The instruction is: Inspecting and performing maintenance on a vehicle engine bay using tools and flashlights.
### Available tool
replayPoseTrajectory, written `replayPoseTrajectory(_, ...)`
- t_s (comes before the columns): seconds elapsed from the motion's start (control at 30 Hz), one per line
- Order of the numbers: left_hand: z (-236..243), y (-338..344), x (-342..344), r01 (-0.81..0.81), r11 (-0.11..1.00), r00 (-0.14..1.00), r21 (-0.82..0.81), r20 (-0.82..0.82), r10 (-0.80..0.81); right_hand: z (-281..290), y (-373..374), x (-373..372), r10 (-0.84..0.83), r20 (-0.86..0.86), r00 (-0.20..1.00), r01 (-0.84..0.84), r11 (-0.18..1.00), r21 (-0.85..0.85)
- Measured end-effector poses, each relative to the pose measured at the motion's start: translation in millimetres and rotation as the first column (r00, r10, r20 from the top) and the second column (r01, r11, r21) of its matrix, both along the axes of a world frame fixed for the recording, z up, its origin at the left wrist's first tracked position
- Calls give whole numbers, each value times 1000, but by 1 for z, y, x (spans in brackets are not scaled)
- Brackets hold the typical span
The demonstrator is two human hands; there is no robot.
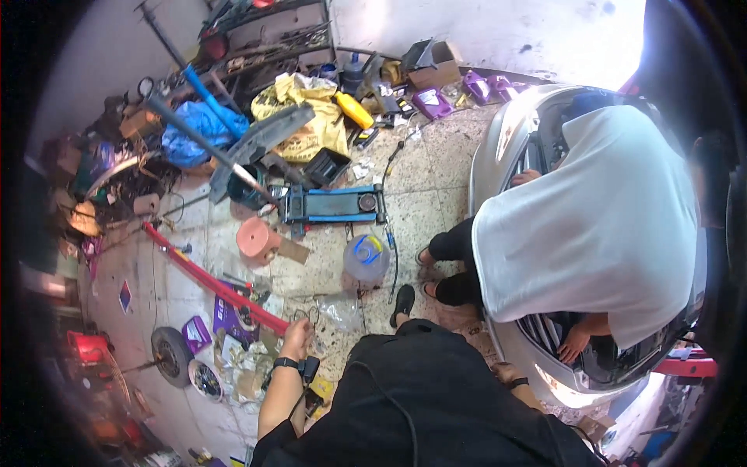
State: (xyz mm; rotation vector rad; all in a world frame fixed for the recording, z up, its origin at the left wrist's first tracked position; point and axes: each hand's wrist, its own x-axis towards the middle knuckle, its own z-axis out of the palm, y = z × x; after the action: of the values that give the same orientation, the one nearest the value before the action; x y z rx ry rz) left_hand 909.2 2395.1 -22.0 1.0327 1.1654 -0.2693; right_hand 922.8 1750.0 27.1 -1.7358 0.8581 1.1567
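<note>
My left hand (297, 337) hangs at my side with a black watch on the wrist. Its fingers are curled and I see nothing in them. It is just beside the near end of a long red bar (210, 282) that lies across the floor. My right hand (504, 373), with a dark wristband, is mostly hidden behind my black shirt (420, 397), close to the front bumper of a silver car (498, 140). Another person in a white shirt (591, 226) bends into the car's open front, one hand (574, 342) on the grille.
A blue floor jack (334, 205), a clear plastic jug (366, 257) and a pink cylinder (257, 237) stand on the speckled tile floor. Piled along the left and back are tools, yellow and blue cloth, boxes, purple containers, a small wheel (171, 354) and a gauge (206, 380).
</note>
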Motion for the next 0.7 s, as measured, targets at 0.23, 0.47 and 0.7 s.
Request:
replayPoseTrajectory(0.23, 36, -88, 167, 384, 922, 920, -42, -64, -386, 5, 3, 96, -475, 240, 847, 429, 876, 221)
replayPoseTrajectory(0.47, 105, -142, 380, 726, 663, 649, 185, 136, -749, -57, 8, 10, -158, 228, 961, 153, 987, 39)
replayPoseTrajectory(0.7, 95, -223, 554, 862, 460, 415, 211, 227, -881, 125, 112, 154, -371, 94, 924, 370, 929, 21)
